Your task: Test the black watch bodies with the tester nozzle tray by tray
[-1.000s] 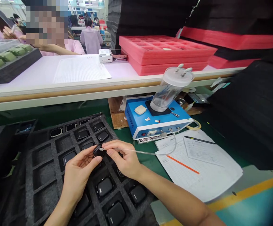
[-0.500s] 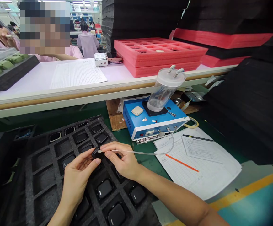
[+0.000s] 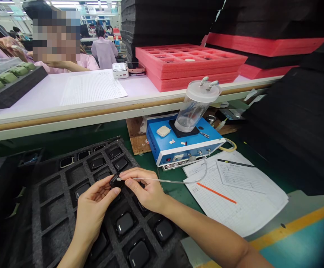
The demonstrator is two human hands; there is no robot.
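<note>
Between the thumb and fingers of my left hand [image 3: 93,208] is a small black watch case [image 3: 113,181], held just above the foam tray. My right hand [image 3: 146,191] pinches the end of a clear thin tube [image 3: 175,181], and the pale tip at that end meets the case; my fingers partly hide the contact. From there the tube curves back to the front of a blue box [image 3: 164,147]. Below both hands lies the black foam tray [image 3: 53,227], with black watch cases [image 3: 124,223] in several of its pockets and other pockets bare.
A clear cylinder [image 3: 191,108] stands tilted on the blue box, beside a cream square piece [image 3: 163,131]. Papers [image 3: 234,208] with a pen [image 3: 236,163] and an orange strip [image 3: 217,193] lie right. Red foam trays [image 3: 190,70] sit on the shelf; a co-worker [image 3: 86,61] is opposite.
My hands keep nearly the same hold on the watch case and tube. The view has shifted slightly. Across the shelf, the co-worker's head and hands have moved.
</note>
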